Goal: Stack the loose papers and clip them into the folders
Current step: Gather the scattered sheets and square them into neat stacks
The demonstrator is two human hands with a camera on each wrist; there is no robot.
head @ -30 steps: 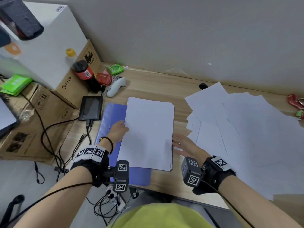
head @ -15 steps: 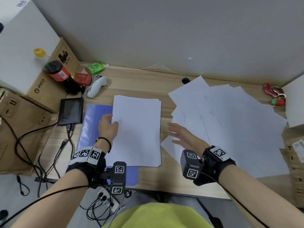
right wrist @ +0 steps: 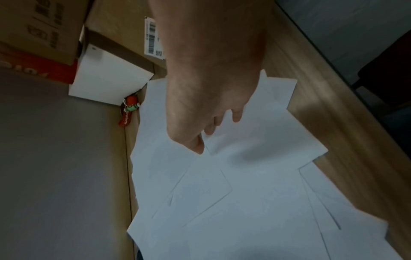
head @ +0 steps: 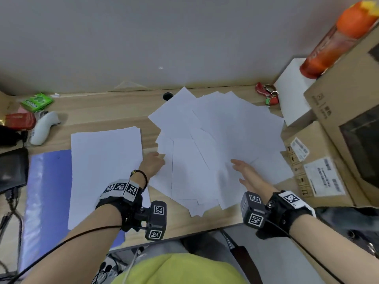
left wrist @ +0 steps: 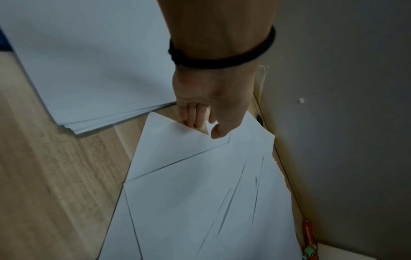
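A squared stack of white paper (head: 106, 171) lies on a blue folder (head: 47, 191) at the desk's left. To its right, several loose sheets (head: 221, 136) are fanned across the desk. My left hand (head: 152, 163) is at the loose pile's left edge. In the left wrist view its curled fingers (left wrist: 191, 121) tuck under a sheet corner (left wrist: 169, 146) and the thumb lies on top. My right hand (head: 242, 171) stays over the loose sheets (right wrist: 255, 184) with fingers relaxed, gripping nothing.
Cardboard boxes (head: 328, 160) and a white box (head: 293, 103) wall the desk's right side, with an orange bottle (head: 336, 42) on top. A red keychain (head: 266, 95) lies at the back. A white controller (head: 44, 128), green packet (head: 37, 102) and black device (head: 12, 169) sit left.
My left hand left the neat stack's left side and crossed to the loose pile's left edge. My right hand moved right, out over the loose sheets. The head view swung right.
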